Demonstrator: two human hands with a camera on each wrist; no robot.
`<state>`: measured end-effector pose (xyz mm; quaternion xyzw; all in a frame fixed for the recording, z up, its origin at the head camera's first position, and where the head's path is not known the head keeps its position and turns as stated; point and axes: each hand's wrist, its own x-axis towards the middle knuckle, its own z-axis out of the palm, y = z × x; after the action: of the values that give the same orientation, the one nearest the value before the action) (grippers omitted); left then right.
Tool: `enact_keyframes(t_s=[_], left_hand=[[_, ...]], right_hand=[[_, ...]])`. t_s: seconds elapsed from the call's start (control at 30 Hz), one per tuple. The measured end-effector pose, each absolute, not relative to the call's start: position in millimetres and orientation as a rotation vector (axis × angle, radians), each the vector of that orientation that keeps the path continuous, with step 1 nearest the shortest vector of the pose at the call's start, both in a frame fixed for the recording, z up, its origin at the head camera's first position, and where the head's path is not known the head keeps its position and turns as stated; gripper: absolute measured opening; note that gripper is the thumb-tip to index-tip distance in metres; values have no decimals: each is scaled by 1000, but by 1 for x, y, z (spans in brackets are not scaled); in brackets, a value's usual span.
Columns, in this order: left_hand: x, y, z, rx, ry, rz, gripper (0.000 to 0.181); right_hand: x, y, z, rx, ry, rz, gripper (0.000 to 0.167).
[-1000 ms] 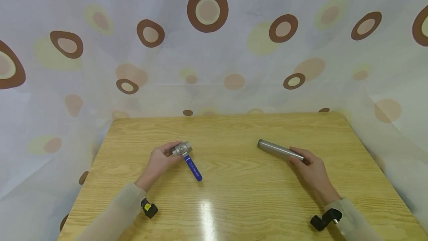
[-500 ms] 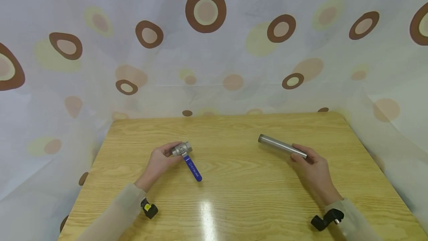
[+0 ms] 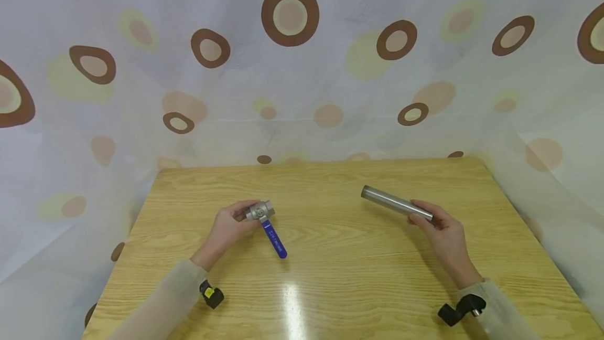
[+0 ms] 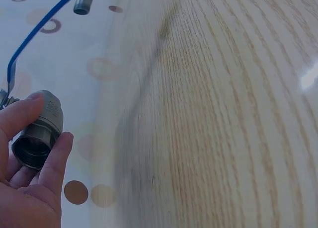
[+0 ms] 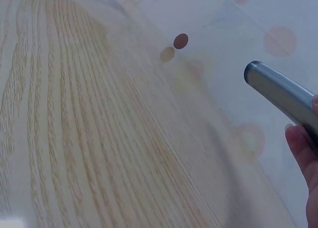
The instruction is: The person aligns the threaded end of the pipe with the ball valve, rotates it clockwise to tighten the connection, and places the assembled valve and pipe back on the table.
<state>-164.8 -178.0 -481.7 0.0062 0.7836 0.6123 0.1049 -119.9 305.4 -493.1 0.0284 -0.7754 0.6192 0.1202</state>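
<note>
Cloth (image 3: 292, 83) with a spotted print rises behind and beside a wooden table (image 3: 330, 287). Pale sleeves (image 3: 162, 298) reach over it from the near side. The left hand (image 3: 227, 227) and right hand (image 3: 445, 237) are raised above the table, well apart from each other. The right hand is clamped on a pipe (image 3: 391, 201) near one end; its threaded end (image 5: 252, 73) points left and away from the person. The left hand is clamped on a valve (image 3: 259, 210), one mouth (image 4: 32, 151) facing back toward the hand, the blue handle (image 3: 273, 237) extending rightward and toward the person.
</note>
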Motion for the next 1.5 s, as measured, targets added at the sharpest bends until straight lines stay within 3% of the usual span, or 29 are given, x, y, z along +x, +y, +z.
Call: enact_keyframes(t_s=[1.5], left_hand=[[-164, -155, -457, 160, 2247, 1851, 52]], right_hand=[[-114, 269, -460, 297, -2160, 1975, 36]])
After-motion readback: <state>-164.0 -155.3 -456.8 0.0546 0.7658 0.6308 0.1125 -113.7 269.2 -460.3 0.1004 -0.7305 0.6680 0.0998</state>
